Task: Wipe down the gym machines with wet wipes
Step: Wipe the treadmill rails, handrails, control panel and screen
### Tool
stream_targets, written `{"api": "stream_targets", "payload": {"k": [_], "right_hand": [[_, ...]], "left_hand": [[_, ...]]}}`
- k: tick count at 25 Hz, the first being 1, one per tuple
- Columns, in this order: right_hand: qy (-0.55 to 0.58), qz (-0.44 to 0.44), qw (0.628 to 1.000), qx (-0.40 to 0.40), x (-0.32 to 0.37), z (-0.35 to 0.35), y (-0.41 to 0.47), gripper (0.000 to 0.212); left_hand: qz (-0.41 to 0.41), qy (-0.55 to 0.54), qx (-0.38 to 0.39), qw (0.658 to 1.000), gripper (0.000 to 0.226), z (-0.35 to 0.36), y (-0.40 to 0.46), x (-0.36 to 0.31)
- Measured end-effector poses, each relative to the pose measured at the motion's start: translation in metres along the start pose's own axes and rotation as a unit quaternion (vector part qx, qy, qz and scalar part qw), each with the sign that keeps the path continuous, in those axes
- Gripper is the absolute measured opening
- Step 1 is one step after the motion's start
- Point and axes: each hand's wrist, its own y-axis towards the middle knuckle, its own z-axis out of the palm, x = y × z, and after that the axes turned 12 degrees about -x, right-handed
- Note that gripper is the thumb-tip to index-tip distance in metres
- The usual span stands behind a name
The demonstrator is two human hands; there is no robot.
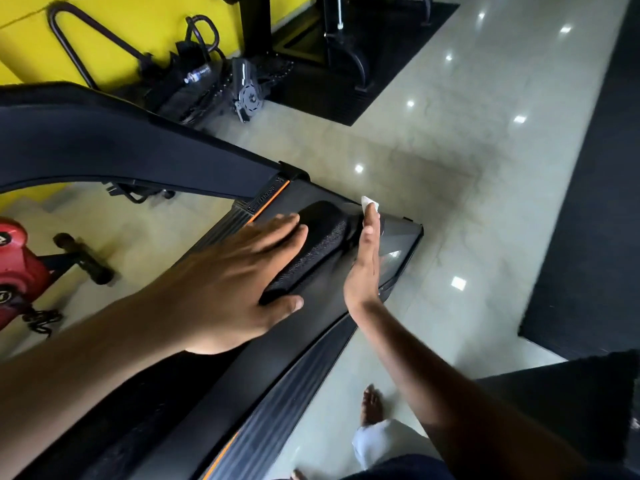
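Note:
A black treadmill (pixel 311 327) with an orange stripe fills the lower left; its motor cover has a textured black hump (pixel 322 237) near the front end. My left hand (pixel 239 282) lies flat with straight fingers on that hump. My right hand (pixel 363 265) stands edge-on at the right side of the cover, fingers straight, pressing a white wet wipe (pixel 369 203) against the surface. Only a corner of the wipe shows past my fingertips.
The treadmill's black upright arm (pixel 121 150) crosses the upper left. A red machine (pixel 17 271) stands at the far left. Black equipment (pixel 214 84) sits by the yellow wall. Glossy tiled floor (pixel 467 150) lies to the right, with black mats (pixel 595 202) beyond. My bare foot (pixel 372 403) stands beside the treadmill.

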Motion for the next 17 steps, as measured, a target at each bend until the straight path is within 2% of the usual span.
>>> {"api": "stream_targets", "payload": {"k": [2, 4, 6, 7, 9, 12, 13, 15, 17], "right_hand": [[-0.016, 0.067, 0.998, 0.002, -0.001, -0.005, 0.017, 0.08], [-0.019, 0.058, 0.998, 0.009, 0.004, -0.007, 0.005, 0.082], [-0.003, -0.081, 0.996, 0.044, 0.018, -0.006, -0.024, 0.074], [0.006, -0.168, 0.983, 0.072, 0.02, -0.007, -0.034, 0.07], [-0.003, -0.238, 0.965, 0.109, 0.012, -0.011, -0.025, 0.07], [-0.093, -0.174, 0.979, 0.05, -0.018, -0.017, 0.038, 0.066], [-0.134, -0.152, 0.978, 0.054, -0.025, -0.021, 0.059, 0.066], [-0.164, -0.102, 0.974, 0.119, -0.027, -0.025, 0.097, 0.063], [-0.25, -0.045, 0.939, 0.231, -0.023, -0.022, 0.128, 0.061]], "left_hand": [[-0.017, -0.014, 0.025, 0.999, 0.095, 0.0, 0.015, -0.001], [-0.025, -0.028, 0.051, 0.998, 0.098, 0.001, 0.029, -0.001], [-0.039, -0.061, 0.061, 0.996, 0.104, 0.006, 0.047, 0.002], [-0.051, -0.078, 0.063, 0.994, 0.105, 0.008, 0.054, 0.004], [-0.075, -0.095, 0.064, 0.991, 0.102, 0.013, 0.064, 0.008], [-0.081, -0.119, 0.061, 0.988, 0.106, 0.015, 0.065, 0.007], [-0.08, -0.118, 0.055, 0.988, 0.106, 0.015, 0.064, 0.007], [-0.081, -0.109, 0.049, 0.99, 0.107, 0.013, 0.065, 0.007], [-0.083, -0.106, 0.042, 0.99, 0.104, 0.012, 0.068, 0.006]]}}
